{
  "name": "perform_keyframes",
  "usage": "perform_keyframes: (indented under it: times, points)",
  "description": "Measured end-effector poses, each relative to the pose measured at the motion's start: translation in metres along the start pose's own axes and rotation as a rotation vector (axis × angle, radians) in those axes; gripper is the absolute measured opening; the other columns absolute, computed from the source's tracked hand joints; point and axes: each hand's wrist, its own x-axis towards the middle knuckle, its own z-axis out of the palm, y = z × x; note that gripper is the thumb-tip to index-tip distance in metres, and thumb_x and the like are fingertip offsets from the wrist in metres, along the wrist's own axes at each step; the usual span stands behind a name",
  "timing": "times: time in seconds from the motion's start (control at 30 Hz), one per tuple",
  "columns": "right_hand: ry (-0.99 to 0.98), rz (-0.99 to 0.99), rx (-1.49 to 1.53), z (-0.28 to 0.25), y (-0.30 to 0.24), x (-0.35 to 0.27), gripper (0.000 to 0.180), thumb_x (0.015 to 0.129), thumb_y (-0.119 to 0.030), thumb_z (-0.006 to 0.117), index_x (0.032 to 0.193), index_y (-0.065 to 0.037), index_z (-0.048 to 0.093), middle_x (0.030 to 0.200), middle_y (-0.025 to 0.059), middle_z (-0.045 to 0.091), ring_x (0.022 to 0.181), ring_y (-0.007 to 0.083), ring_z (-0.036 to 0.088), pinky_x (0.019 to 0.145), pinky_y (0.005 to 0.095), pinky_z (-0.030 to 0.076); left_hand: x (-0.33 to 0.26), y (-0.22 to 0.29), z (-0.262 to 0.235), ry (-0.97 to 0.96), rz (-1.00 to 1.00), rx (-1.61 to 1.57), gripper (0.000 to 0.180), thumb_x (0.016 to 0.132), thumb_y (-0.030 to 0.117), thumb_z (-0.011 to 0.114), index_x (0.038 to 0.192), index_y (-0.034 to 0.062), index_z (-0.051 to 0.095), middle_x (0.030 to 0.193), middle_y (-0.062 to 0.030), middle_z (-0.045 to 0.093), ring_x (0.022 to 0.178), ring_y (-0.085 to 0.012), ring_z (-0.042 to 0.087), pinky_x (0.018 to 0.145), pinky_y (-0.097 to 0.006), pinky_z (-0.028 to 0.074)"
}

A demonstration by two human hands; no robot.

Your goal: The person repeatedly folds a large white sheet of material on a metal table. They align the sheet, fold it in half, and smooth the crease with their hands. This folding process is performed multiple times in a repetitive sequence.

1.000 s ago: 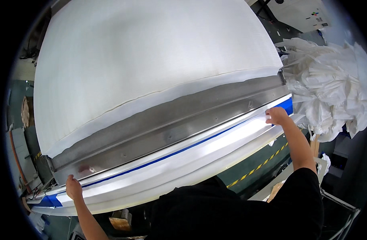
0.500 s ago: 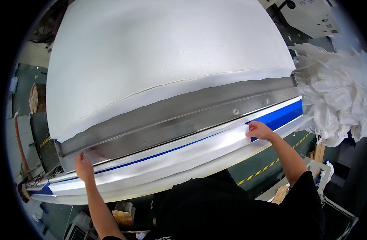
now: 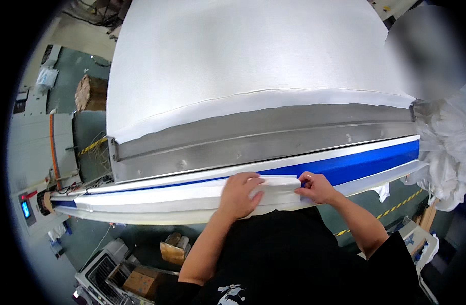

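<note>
Both hands have come in from the far ends of the bench edge and now sit close together at its middle, just before the person's chest. Above them the wide white fabric sheet (image 3: 243, 56) covers the big curved table, ending at a grey metal rail (image 3: 263, 142) with a blue strip (image 3: 365, 165) below it. Along the near edge lies a folded white cloth band (image 3: 156, 199), running from the far left to the hands. From the lower edge the left forearm reaches up, and the left hand (image 3: 239, 194) lies palm-down on the band, fingers curled together over its fold. With its forearm angling in from the lower right, the right hand (image 3: 316, 187) pinches the band's end between thumb and fingertips. Crumpled white cloth (image 3: 446, 152) is piled at the right, and cardboard boxes (image 3: 141, 279) stand on the green floor (image 3: 85, 132) below.
</note>
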Motion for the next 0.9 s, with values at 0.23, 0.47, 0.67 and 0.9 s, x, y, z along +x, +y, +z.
perform_keyframes:
  times: [0.23, 0.47, 0.67, 0.9]
  points:
    - [-0.024, -0.273, -0.04, 0.04, -0.027, 0.014, 0.027, 0.075, -0.021, 0.072, 0.089, -0.005, 0.056, 0.077, 0.0123, 0.06, 0.067, 0.0254, 0.06, 0.061, 0.0353, 0.048, -0.011, 0.004, -0.003, -0.111, -0.041, 0.117, 0.038, 0.071, 0.023, 0.072, 0.105, 0.0103, 0.059, 0.114, -0.0095, 0.054, 0.11, -0.0294, 0.05, 0.094, -0.042, 0.038]
    - [-0.036, -0.373, -0.124, 0.05, -0.034, 0.017, 0.024, 0.076, -0.022, 0.069, 0.088, -0.006, 0.056, 0.079, 0.0134, 0.059, 0.07, 0.0292, 0.061, 0.062, 0.0381, 0.048, -0.016, 0.002, -0.014, -0.168, -0.107, 0.161, 0.037, 0.07, 0.022, 0.073, 0.102, 0.011, 0.059, 0.114, -0.0083, 0.053, 0.11, -0.0285, 0.049, 0.095, -0.042, 0.038]
    - [-0.026, -0.344, -0.11, 0.058, -0.029, 0.021, 0.023, 0.076, -0.022, 0.069, 0.088, -0.007, 0.056, 0.081, 0.014, 0.059, 0.072, 0.031, 0.061, 0.063, 0.0392, 0.048, -0.019, 0.001, -0.014, -0.122, -0.088, 0.172, 0.032, 0.07, 0.02, 0.073, 0.099, 0.0116, 0.061, 0.114, -0.0085, 0.054, 0.111, -0.0284, 0.05, 0.094, -0.041, 0.038]
    - [-0.044, -0.34, -0.122, 0.058, -0.034, 0.022, 0.023, 0.077, -0.022, 0.069, 0.088, -0.007, 0.056, 0.083, 0.014, 0.06, 0.074, 0.0318, 0.061, 0.066, 0.0396, 0.048, -0.024, 0.001, -0.009, -0.056, -0.072, 0.189, 0.029, 0.069, 0.019, 0.074, 0.094, 0.0114, 0.061, 0.111, -0.0072, 0.056, 0.108, -0.0283, 0.052, 0.092, -0.041, 0.039]
